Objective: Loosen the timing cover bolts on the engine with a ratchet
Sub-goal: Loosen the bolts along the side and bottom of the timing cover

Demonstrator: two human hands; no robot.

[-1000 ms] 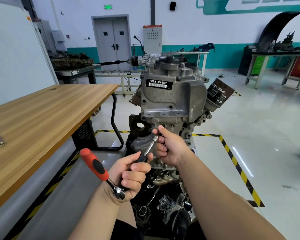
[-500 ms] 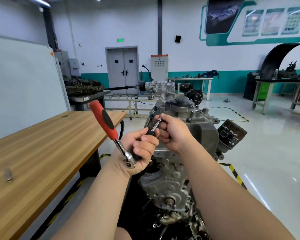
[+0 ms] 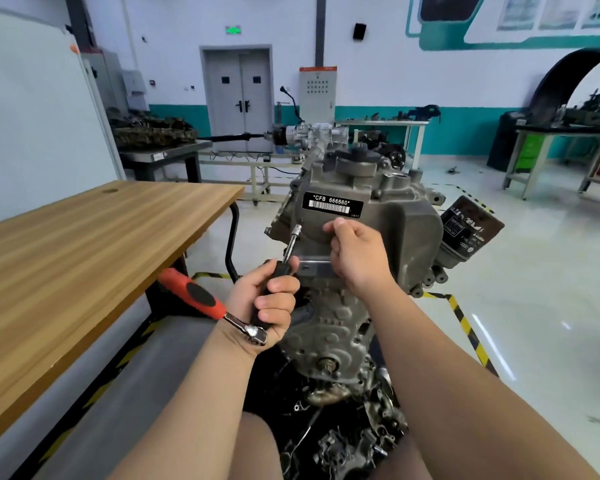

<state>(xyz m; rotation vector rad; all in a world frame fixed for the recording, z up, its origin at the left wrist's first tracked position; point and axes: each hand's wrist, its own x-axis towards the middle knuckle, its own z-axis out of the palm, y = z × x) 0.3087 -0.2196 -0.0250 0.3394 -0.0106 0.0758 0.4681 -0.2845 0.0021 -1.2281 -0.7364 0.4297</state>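
Nearest, the left hand (image 3: 269, 299) is wrapped tight round the ratchet (image 3: 198, 296), right where its shiny head meets the long bar (image 3: 290, 245). The red handle sticks out to the left, near the wooden table (image 3: 84, 244). The bar goes up and away to a small socket (image 3: 296, 230), which touches the left edge of the timing cover (image 3: 395, 230). I think a bolt is under it, but I cannot see if the socket is fully on. A bit farther right, the right hand (image 3: 359, 254) rests against the cover, thumb up. Its fingers are hidden, so I cannot tell if it holds anything. The cover sits on the near face of the engine (image 3: 326, 320). To do this well, I think the socket should be pushed straight on. The bar should stay in line with the bolt, and the handle should swing slowly so nothing slips.
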